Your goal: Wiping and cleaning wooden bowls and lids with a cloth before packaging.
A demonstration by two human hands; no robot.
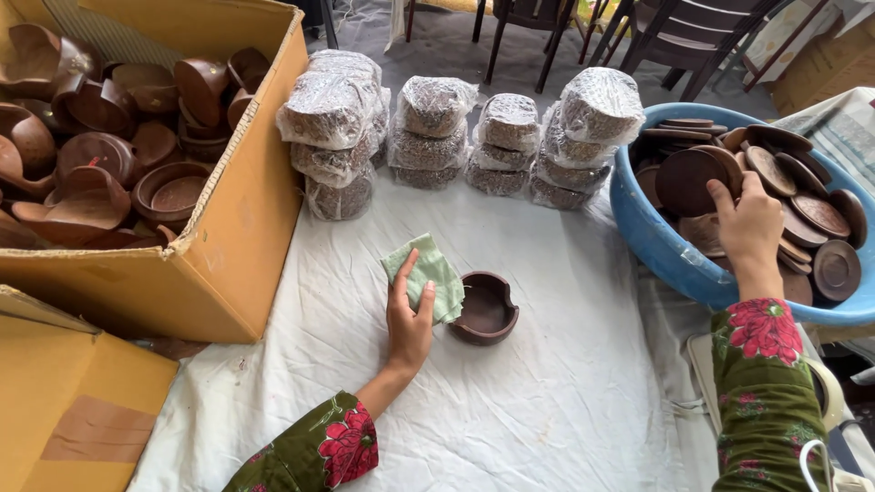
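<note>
Four stacks of round packages [460, 137] wrapped in clear film stand in a row at the back of the white cloth [510, 383], dark speckled contents showing through the wrap; no label legible. To the left, an open tan cardboard box [241, 210] heaped with dark brown wooden bowls [91, 155]; a second, closed cardboard box [64, 401] with a brown tape patch sits at the near left corner. Right side: blue plastic tub [656, 241] full of round wooden lids [784, 196]. Left hand [409, 317] lies flat, fingers extended, on a folded pale green rag [428, 278], pressing rather than gripping it. Small dark wooden bowl [484, 308] with notched rim sits just beside the rag, mid-cloth. Right hand [751, 223] reaches into the tub, fingers curled over a lid's edge; whether it has a firm grasp I cannot tell.
</note>
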